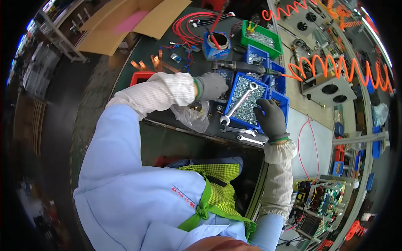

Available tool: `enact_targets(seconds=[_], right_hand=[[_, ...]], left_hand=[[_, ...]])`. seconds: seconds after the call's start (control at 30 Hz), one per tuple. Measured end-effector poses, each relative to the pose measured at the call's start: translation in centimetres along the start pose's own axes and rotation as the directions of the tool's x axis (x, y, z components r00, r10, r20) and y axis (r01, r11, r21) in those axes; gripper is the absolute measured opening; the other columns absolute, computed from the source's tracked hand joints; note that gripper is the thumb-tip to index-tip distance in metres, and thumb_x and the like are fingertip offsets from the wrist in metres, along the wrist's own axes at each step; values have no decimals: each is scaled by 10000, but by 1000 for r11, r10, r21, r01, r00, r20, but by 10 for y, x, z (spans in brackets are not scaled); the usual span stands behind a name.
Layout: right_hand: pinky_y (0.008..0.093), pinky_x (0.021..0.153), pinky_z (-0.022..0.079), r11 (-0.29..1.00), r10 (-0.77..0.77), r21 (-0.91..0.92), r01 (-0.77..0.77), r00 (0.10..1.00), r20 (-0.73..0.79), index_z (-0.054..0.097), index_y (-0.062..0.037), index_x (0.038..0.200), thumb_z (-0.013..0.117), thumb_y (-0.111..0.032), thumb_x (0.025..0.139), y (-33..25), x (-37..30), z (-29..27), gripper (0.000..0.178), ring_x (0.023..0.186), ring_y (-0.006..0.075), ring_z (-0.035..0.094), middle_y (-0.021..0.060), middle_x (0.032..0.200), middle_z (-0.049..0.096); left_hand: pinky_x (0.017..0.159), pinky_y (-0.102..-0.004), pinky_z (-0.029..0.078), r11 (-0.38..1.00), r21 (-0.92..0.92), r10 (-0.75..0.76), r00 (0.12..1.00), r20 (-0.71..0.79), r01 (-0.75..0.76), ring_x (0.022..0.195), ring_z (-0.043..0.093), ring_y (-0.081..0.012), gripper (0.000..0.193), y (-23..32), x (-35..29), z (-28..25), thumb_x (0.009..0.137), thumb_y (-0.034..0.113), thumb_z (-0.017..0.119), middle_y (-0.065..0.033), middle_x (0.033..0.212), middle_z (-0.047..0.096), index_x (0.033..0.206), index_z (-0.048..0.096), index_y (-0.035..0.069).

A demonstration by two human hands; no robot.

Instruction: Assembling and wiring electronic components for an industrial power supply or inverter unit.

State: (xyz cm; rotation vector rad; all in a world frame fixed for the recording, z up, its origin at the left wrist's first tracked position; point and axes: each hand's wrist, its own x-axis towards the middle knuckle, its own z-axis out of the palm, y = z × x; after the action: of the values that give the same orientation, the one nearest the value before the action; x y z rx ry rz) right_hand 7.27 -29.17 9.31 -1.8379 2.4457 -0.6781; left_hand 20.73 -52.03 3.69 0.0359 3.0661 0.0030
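Note:
My left hand (210,86), in a grey glove, reaches over a small blue bin (224,76) of metal hardware. Its fingers are bent together and partly hidden, so what they hold does not show. My right hand (271,120), gloved alike, hovers at the right rim of a larger blue bin (244,97) filled with small shiny hardware; thumb and fingers are slightly apart with nothing visible between them. Across that bin lies a combination wrench (240,103). Two smaller wrenches, one the nearer wrench (251,139), rest in front. Behind the bin is a black air ratchet (243,67).
A clear plastic bag (193,117) lies below my left wrist. Copper strips (157,62) stand by a red bin (141,77). Beyond are a blue tub (217,47), red cables (184,27) and a green bin (261,38). An orange coiled hose (335,69) stretches right.

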Motion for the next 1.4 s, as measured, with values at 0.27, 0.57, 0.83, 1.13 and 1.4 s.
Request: enact_targets(seconds=[0.27,0.57,0.83,1.13,1.4], right_hand=[[498,736,487,930,157,-362,-58,955,251,491,-60,1143,633,-203,692,20,19,62,494,909,417,579,206,1026,573],[483,655,473,951,-22,-307,32,999,37,578,-66,902,595,-152,731,11,-1,65,192,800,396,573,178,900,568],[443,656,479,996,1,-86,-2,1000,-5,640,-35,876,598,-147,776,20,-5,54,155,769,371,611,188,836,631],[427,650,485,1000,24,10,-24,999,-41,645,-33,960,588,-132,808,21,-11,53,190,752,365,627,196,818,646],[386,548,469,999,-29,-35,25,994,-105,624,-20,1062,565,-122,839,26,-5,54,252,619,307,616,175,763,646]], left_hand=[[686,-441,507,996,69,-54,994,-96,61,746,645,-320,293,14,41,33,639,372,710,-131,767,669,748,711,100],[654,-454,517,992,35,-122,988,-90,125,760,648,-318,387,18,23,21,633,436,736,-108,767,670,795,711,86],[648,-458,523,995,-4,-99,987,-123,99,778,647,-316,430,11,20,24,630,475,731,-111,813,664,808,688,87],[667,-438,529,972,-147,-201,970,-138,181,802,654,-330,167,7,8,7,711,140,605,-145,861,659,835,667,47],[704,-456,519,962,66,-274,945,180,266,896,651,-268,354,24,75,51,703,369,710,-50,966,686,975,716,142]])
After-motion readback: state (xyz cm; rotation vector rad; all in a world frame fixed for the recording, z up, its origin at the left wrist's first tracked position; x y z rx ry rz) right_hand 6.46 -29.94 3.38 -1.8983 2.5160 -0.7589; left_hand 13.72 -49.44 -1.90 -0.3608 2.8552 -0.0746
